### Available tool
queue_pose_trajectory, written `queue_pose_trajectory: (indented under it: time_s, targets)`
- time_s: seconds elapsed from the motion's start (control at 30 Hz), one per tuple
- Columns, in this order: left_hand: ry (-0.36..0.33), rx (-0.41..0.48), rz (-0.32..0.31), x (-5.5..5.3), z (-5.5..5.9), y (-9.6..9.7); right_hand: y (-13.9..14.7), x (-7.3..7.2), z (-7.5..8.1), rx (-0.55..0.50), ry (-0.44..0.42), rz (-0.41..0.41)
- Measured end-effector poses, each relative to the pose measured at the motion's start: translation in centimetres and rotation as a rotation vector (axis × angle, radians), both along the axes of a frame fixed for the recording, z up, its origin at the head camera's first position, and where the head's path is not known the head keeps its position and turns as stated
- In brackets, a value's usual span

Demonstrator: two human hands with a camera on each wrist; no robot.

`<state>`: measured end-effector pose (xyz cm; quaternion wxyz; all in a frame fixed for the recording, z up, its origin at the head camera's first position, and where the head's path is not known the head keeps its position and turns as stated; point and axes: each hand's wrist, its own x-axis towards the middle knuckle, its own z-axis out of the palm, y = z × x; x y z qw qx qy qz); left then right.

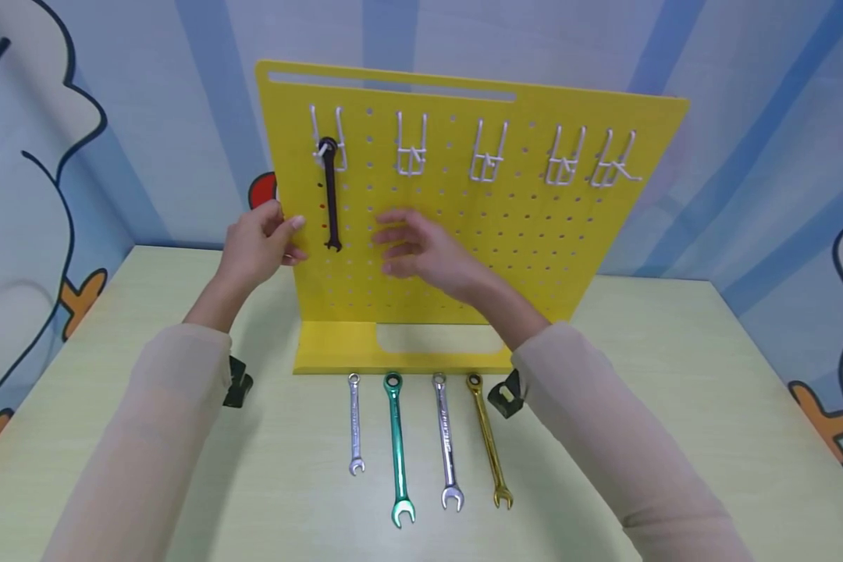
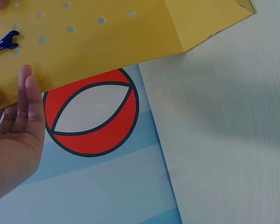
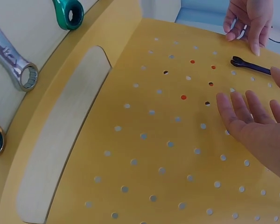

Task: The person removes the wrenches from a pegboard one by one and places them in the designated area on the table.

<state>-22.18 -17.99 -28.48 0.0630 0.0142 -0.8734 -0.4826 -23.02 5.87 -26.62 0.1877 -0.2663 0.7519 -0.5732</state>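
A black combination wrench (image 1: 331,195) hangs by its ring end from the leftmost white hook (image 1: 342,148) of a yellow pegboard (image 1: 428,289). Beside the board's left edge is my left hand (image 1: 256,242), its thumb and fingertips overlapping the edge; in the left wrist view its fingers (image 2: 22,105) extend fairly straight. My right hand (image 1: 425,246) hovers before the board, right of the black wrench, with fingers loosely bent and nothing in them. The right wrist view shows that palm (image 3: 266,142) facing the wrench.
Along the board's base lie a small silver wrench (image 1: 354,425), a green wrench (image 1: 397,453), a larger silver wrench (image 1: 446,445) and a gold wrench (image 1: 489,445) on the pale table (image 1: 309,507). Several more white hooks (image 1: 412,156) line the upper board. A cartoon-printed curtain (image 1: 183,156) stands behind.
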Motion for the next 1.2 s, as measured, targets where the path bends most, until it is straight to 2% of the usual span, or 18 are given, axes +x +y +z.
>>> queue_pose_trajectory:
  time_s: [0.3, 0.67, 1.2]
  targets:
    - [0.001, 0.0, -0.006, 0.0, 0.0, 0.0, -1.2, -0.1, 1.0, -0.067, 0.018, -0.005]
    - [-0.011, 0.01, -0.003, 0.0, 0.0, 0.0, -2.8, 0.2, 2.1, -0.092, 0.069, -0.013]
    - [-0.016, 0.013, -0.006, 0.1, 0.1, 0.0, -4.1, 0.0, 2.4, -0.102, 0.033, -0.013]
